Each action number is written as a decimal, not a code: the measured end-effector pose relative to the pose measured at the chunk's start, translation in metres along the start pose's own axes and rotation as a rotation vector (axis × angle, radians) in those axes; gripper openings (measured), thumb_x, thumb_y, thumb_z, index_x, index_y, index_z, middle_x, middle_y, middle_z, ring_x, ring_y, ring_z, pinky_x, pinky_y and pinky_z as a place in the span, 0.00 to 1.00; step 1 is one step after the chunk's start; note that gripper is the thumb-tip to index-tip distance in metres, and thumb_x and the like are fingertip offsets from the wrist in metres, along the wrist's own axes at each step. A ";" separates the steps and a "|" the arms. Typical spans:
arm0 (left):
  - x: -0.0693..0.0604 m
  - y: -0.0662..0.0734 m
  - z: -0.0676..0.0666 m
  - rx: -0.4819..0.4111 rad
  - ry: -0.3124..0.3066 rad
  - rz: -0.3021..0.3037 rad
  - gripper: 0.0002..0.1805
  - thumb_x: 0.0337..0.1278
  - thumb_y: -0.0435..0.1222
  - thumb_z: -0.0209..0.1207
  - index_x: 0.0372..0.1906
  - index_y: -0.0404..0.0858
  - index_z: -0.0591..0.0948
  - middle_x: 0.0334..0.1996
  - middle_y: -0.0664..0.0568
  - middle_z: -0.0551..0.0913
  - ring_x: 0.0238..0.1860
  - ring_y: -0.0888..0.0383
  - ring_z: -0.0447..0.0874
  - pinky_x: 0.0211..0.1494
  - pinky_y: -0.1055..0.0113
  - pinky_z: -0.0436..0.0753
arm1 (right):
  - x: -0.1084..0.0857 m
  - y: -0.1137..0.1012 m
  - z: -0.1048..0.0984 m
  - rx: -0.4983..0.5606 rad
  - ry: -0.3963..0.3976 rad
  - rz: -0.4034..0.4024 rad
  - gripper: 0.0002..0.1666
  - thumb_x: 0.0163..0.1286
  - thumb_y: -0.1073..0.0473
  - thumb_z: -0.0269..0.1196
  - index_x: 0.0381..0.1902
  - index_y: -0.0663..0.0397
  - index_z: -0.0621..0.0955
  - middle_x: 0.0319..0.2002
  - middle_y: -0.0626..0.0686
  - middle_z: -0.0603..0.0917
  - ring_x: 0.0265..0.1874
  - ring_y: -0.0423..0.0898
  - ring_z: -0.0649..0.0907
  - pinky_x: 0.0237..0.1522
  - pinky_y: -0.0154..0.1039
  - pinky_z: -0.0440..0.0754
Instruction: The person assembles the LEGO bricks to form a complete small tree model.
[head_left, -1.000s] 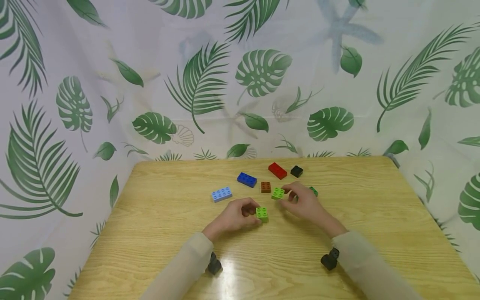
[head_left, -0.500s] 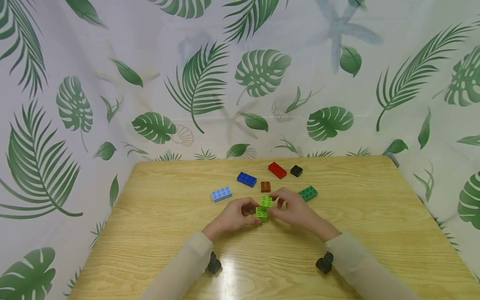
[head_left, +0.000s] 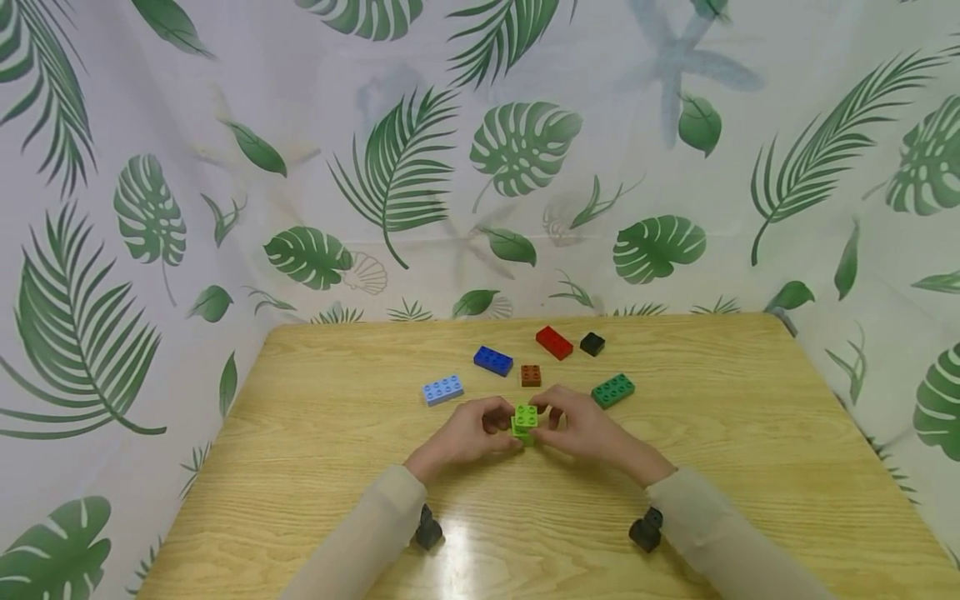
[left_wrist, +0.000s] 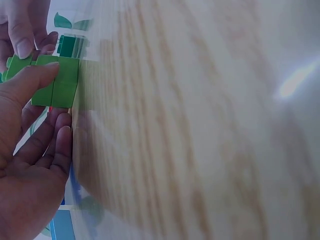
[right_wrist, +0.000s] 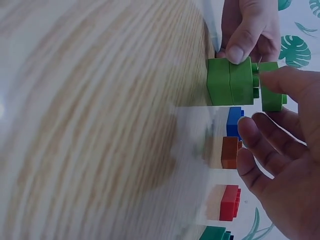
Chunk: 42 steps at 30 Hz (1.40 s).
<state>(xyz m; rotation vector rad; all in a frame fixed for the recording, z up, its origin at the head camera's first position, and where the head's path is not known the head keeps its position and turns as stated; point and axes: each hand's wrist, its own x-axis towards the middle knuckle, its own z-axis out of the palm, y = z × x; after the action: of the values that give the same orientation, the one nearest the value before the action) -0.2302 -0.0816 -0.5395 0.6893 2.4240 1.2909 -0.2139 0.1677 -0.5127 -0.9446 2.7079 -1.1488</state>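
My left hand grips a stack of two lime-green toy building bricks standing on the table, thumb on one side. A third lime-green brick is pinched by my right hand, thumb on one face and fingers opposite. It sits just above the stack; in the right wrist view the stack's studs show in a narrow gap between them. From the head view, the upper brick covers much of the stack. In the left wrist view the left thumb partly hides the stack.
Loose bricks lie on the wooden table beyond the hands: light blue, dark blue, brown, red, black and dark green. A leaf-patterned cloth hangs behind the table.
My right hand has brought its lime-green brick leftward and nearer, from beside the brown brick to over the stack. The dark green brick has come into full view. The left hand stays put.
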 end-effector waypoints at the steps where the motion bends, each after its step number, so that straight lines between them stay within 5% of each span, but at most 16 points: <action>1: 0.000 0.000 0.000 0.000 -0.001 0.000 0.19 0.63 0.40 0.74 0.57 0.43 0.84 0.48 0.54 0.87 0.48 0.61 0.84 0.53 0.70 0.83 | 0.000 -0.001 0.000 -0.004 -0.007 0.005 0.21 0.71 0.58 0.72 0.59 0.59 0.83 0.49 0.55 0.85 0.38 0.46 0.84 0.41 0.42 0.85; 13: -0.001 0.001 0.001 -0.016 0.005 0.012 0.17 0.62 0.39 0.74 0.53 0.44 0.84 0.46 0.55 0.87 0.46 0.63 0.84 0.52 0.70 0.83 | 0.003 -0.006 -0.002 -0.054 -0.063 0.003 0.20 0.73 0.56 0.70 0.59 0.58 0.84 0.49 0.53 0.86 0.40 0.45 0.84 0.42 0.43 0.86; 29: -0.001 0.001 0.003 -0.012 0.015 0.013 0.16 0.62 0.42 0.73 0.53 0.47 0.84 0.47 0.55 0.87 0.47 0.62 0.83 0.52 0.69 0.83 | 0.009 -0.011 -0.009 -0.158 -0.157 0.007 0.27 0.72 0.57 0.70 0.64 0.64 0.83 0.44 0.52 0.81 0.35 0.40 0.79 0.34 0.29 0.75; 38: -0.005 0.004 -0.001 -0.040 0.001 -0.020 0.17 0.79 0.52 0.52 0.56 0.48 0.84 0.53 0.54 0.87 0.53 0.57 0.82 0.60 0.57 0.80 | 0.007 -0.009 -0.006 -0.143 -0.143 -0.002 0.31 0.73 0.57 0.69 0.67 0.71 0.79 0.38 0.50 0.80 0.31 0.34 0.74 0.31 0.30 0.73; 42: -0.005 0.003 0.000 -0.038 -0.002 -0.022 0.20 0.80 0.54 0.51 0.57 0.48 0.84 0.52 0.54 0.86 0.50 0.58 0.81 0.57 0.58 0.80 | 0.006 -0.009 -0.005 -0.134 -0.146 0.005 0.31 0.73 0.57 0.69 0.67 0.71 0.78 0.37 0.49 0.80 0.30 0.33 0.73 0.30 0.29 0.73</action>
<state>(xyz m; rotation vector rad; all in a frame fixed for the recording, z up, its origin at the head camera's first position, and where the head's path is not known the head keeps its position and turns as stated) -0.2249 -0.0830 -0.5363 0.6519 2.3924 1.3242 -0.2154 0.1625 -0.5022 -0.9956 2.6950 -0.8689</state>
